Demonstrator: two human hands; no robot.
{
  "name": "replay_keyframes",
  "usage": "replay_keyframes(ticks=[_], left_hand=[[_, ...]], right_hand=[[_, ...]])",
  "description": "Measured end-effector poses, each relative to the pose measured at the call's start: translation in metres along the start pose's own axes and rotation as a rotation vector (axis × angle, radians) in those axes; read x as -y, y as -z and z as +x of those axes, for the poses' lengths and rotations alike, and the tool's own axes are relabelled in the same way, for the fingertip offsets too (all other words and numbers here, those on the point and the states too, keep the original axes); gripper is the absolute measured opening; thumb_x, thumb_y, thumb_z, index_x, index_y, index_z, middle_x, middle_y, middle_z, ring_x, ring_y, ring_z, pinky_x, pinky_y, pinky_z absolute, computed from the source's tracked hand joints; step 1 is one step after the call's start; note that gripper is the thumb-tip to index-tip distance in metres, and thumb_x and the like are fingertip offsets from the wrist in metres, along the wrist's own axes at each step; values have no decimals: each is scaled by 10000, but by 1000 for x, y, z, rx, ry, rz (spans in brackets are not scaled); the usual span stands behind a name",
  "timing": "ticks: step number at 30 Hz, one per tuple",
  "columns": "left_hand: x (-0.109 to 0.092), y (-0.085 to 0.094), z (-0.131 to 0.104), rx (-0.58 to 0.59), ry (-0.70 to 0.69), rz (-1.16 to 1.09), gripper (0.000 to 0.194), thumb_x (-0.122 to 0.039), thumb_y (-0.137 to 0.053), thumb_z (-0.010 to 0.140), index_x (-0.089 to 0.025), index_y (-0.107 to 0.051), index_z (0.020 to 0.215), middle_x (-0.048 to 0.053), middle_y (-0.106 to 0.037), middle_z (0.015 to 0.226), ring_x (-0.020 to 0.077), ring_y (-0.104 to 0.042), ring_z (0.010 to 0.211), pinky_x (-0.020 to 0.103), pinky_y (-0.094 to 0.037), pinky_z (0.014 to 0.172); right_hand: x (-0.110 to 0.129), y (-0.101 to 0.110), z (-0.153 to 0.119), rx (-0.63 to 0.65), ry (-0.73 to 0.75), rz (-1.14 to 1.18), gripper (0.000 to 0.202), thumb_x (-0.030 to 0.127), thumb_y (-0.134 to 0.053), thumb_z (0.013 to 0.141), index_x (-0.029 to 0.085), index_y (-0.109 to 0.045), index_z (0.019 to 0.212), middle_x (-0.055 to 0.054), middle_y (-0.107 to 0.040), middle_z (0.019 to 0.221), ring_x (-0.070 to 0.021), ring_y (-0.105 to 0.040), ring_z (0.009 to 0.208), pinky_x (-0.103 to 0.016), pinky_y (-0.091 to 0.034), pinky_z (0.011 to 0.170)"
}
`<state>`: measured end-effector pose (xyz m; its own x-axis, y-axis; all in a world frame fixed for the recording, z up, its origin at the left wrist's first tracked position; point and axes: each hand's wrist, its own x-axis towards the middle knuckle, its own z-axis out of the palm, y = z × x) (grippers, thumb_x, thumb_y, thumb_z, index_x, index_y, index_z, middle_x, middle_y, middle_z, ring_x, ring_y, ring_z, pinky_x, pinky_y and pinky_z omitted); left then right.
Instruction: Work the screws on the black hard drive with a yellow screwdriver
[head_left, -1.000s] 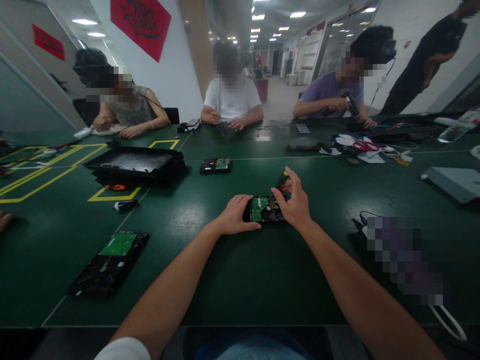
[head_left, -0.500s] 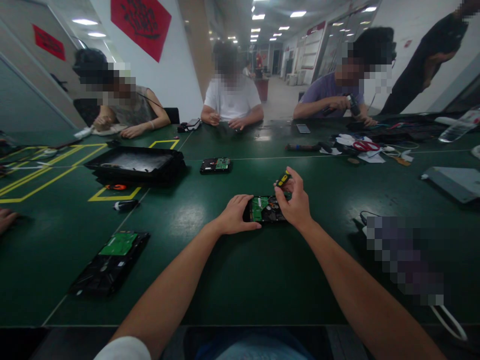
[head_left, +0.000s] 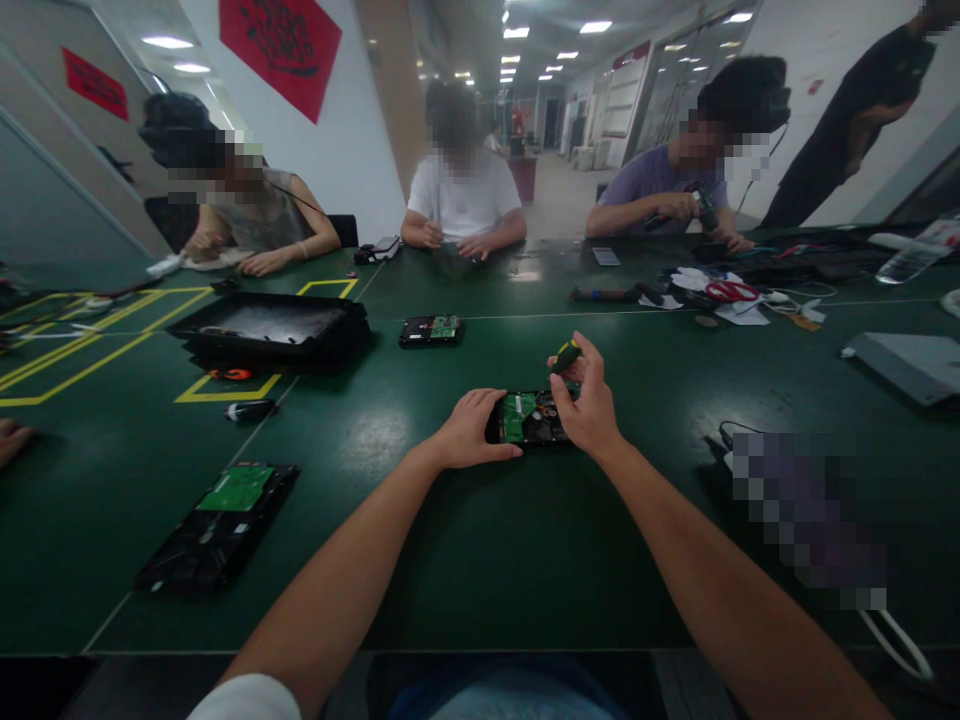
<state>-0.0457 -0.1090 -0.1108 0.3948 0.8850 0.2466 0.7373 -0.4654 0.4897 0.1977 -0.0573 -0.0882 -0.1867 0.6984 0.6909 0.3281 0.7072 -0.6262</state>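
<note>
Flat on the green table in front of me lies a hard drive (head_left: 519, 417), its green circuit board facing up. My left hand (head_left: 474, 428) grips its left end, thumb along the near edge and fingers at the far side. Over the drive's right end, my right hand (head_left: 589, 400) pinches the dark green and yellow handle of a screwdriver (head_left: 565, 357). The screwdriver is tilted, and its tip is hidden by my hand and fingers. Another hard drive (head_left: 217, 525) rests to the left, closer to me. A third hard drive (head_left: 431, 330) sits farther back.
Stacked black trays (head_left: 274, 328) stand at the left, with a black-and-white object (head_left: 251, 410) before them. A power strip (head_left: 806, 520), partly blurred out, and a grey box (head_left: 907, 365) lie to the right. Cables and papers (head_left: 742, 295) clutter the back right. Several people sit opposite.
The screwdriver handle has turned in my right fingers, showing more green and less yellow. My left hand and the hard drive stay in place.
</note>
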Motion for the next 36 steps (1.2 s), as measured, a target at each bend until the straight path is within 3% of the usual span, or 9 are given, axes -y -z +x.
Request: replay_keyframes(ticks=[9,13,17,28,33,36], left_hand=[[2,-1,0,7,-6,21,1056,-741,-754,708,-176,-411,1531,189,-506,1484,375,-450,1400,569,-352,1193],[1,0,-1,2,-9,15,1046,-738,-757,708,-185,-417,1529,182,-508,1485,375,-450,1401,567,-352,1195],[0,0,-1,3,-12,8,1053,-735,-759,708,-177,-415,1532,186,-506,1487,376,-446,1403,563,-354,1195],[1,0,-1,9,-2,8,1051,-729,-763,708,-186,-408,1534,186,-501,1490,374,-444,1406,569,-357,1191],[0,0,0,2,-10,2,1037,-714,-775,702,-203,-416,1530,181,-510,1486,379,-453,1400,589,-356,1185],[0,0,0,2,-6,9,1039,-722,-771,698,-199,-421,1525,182,-513,1480,381,-456,1399,585,-357,1187]], right_hand=[[2,0,1,-12,19,-76,662,400,-608,988,339,-308,1575,-102,-612,1417,-264,-715,1032,-527,-595,959],[2,2,2,6,-3,-24,658,396,-553,1021,312,-249,1598,-99,-690,1273,-272,-717,1057,-534,-577,995],[1,2,2,-13,-12,-29,665,400,-600,999,317,-292,1582,-80,-705,1185,-265,-721,1000,-522,-594,955],[3,2,1,-13,24,-90,657,373,-568,1009,357,-275,1597,-80,-670,1295,-260,-702,1017,-542,-583,966],[2,2,1,-29,63,-152,654,425,-598,990,343,-318,1576,-112,-531,1507,-279,-692,1047,-549,-586,967],[1,2,1,-12,47,-133,648,418,-552,1011,339,-279,1594,-114,-543,1496,-281,-697,1064,-554,-582,983]])
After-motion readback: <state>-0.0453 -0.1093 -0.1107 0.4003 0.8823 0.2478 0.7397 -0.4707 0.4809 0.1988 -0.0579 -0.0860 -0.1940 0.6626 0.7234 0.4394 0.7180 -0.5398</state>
